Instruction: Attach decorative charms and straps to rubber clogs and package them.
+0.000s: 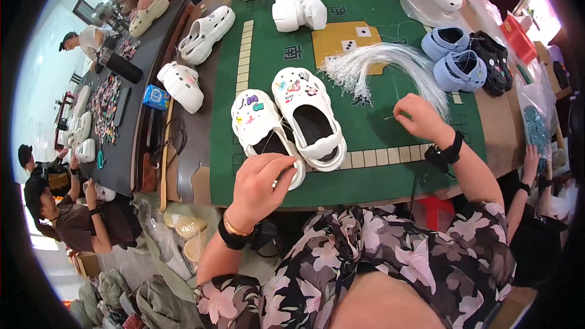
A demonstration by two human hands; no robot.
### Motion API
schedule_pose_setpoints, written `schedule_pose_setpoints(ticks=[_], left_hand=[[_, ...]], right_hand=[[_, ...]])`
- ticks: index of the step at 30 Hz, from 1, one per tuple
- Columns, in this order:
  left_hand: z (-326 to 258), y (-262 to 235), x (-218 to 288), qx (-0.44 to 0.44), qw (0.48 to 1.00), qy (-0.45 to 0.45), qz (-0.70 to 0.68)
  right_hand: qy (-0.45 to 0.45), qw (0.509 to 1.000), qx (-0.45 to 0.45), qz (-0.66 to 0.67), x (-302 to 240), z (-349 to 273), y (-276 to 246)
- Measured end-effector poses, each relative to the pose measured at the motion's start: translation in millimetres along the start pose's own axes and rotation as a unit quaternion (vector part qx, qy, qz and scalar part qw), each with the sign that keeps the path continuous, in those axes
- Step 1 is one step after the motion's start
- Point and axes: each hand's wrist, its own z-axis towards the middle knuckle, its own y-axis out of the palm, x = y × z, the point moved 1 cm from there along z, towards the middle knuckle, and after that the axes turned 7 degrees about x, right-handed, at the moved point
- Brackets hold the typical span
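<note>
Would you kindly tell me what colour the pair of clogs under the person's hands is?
The pair of clogs is white, dotted with small multicoloured charms; the head view shows it clearly.

The clogs look like smooth, matt white foam plastic with glossy coloured charms. The tabletop wears matt green felt cloth. The strands are clear, shiny plastic.

1. Two decorated clogs are lying side by side on the table mat.
2. The left hand is resting on the left clog's heel.
3. The right hand is sitting right of them.
4. A strand bundle is lying behind that hand.
</note>
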Motion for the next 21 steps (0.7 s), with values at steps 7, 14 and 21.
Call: schedule_pose_setpoints(ticks=[7,14,21], left_hand=[[-11,-7,-28,0.138,0.977,-0.016,0.159],[-14,13,-56,0.052,0.984,-0.125,0.114],[-18,1,-37,0.090,0.984,-0.128,0.083]], right_hand=[[-0.041,0.985,0.000,0.167,-87,23,17],[-0.104,0.976,-0.031,0.188,-115,33,50],[-0.052,0.978,0.025,0.202,-122,36,43]])
